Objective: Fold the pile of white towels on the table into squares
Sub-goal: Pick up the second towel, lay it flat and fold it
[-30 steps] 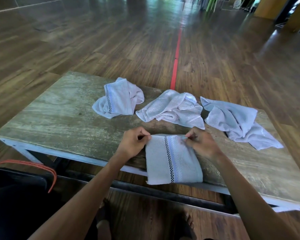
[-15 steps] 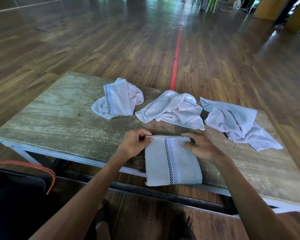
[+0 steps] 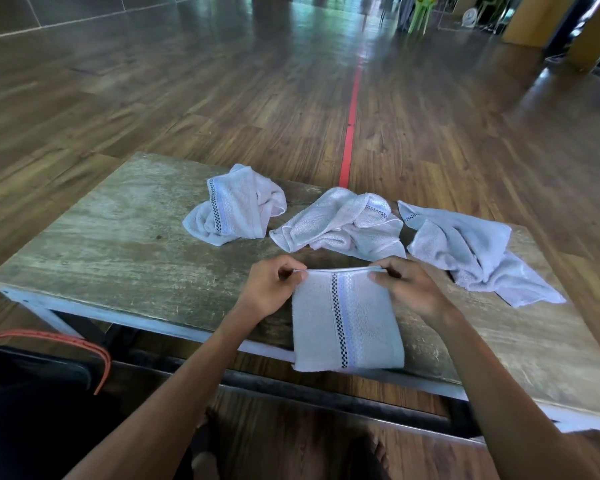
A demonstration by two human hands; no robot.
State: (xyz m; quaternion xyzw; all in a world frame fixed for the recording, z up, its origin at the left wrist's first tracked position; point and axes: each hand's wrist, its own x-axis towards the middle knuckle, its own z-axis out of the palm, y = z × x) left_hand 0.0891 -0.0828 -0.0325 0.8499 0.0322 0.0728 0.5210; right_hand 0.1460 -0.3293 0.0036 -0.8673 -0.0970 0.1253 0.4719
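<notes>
The folded towel [image 3: 347, 323] was pinched at its far corners by the left hand [image 3: 269, 292] and right hand [image 3: 411, 294], with 3 crumpled towels [image 3: 340, 223] laid at 12 o'clock.

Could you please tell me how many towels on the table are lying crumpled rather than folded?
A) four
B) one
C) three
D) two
C: three crumpled ones lie across the far part of the table, the left towel, the middle towel and the right towel. The left hand and right hand pinch the far edge of the fourth, the folded towel.
</notes>
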